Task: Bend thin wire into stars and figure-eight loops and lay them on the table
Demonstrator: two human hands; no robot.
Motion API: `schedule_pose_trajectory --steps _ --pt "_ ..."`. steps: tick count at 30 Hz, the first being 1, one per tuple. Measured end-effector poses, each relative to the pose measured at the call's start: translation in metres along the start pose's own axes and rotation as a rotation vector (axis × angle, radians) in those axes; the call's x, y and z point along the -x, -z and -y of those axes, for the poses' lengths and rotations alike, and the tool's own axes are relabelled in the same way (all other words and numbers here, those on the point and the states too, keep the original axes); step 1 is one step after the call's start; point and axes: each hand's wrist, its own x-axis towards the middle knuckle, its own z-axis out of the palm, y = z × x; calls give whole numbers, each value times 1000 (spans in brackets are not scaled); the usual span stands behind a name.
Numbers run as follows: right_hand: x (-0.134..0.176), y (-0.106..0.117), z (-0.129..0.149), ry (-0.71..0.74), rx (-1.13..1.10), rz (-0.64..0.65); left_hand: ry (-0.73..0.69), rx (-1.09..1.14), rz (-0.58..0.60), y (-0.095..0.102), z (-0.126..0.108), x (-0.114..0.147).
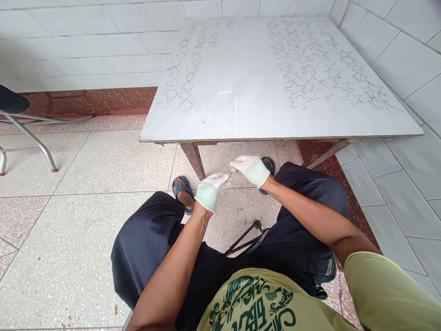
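Observation:
My left hand and my right hand wear white gloves with pale green cuffs. They meet in front of the table edge, above the floor between my knees. Both sets of fingers are closed in a pinch on a thin wire, mostly hidden by the gloves; its shape is too fine to make out. On the white tabletop beyond them lie rows of wire stars to the right. Looped wire shapes, crossed like figure eights, lie in rows at the left.
The table's wooden leg stands just beyond my left hand. Tiled walls border the table at the back and right. A metal-legged stool is at far left. Dark metal bars show between my legs, above the speckled floor.

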Motion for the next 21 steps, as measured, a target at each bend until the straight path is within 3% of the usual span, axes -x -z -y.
schedule_pose_trajectory --steps 8,14,18,21 --pt "7 1 6 -63 -86 95 -68 -61 39 14 -12 -10" --pt "1 21 17 -38 -59 197 -49 -370 240 28 -29 -6" --pt "4 26 17 44 174 303 -22 -550 370 26 -28 0" --pt "9 22 15 64 298 331 6 -558 385 21 -24 1"
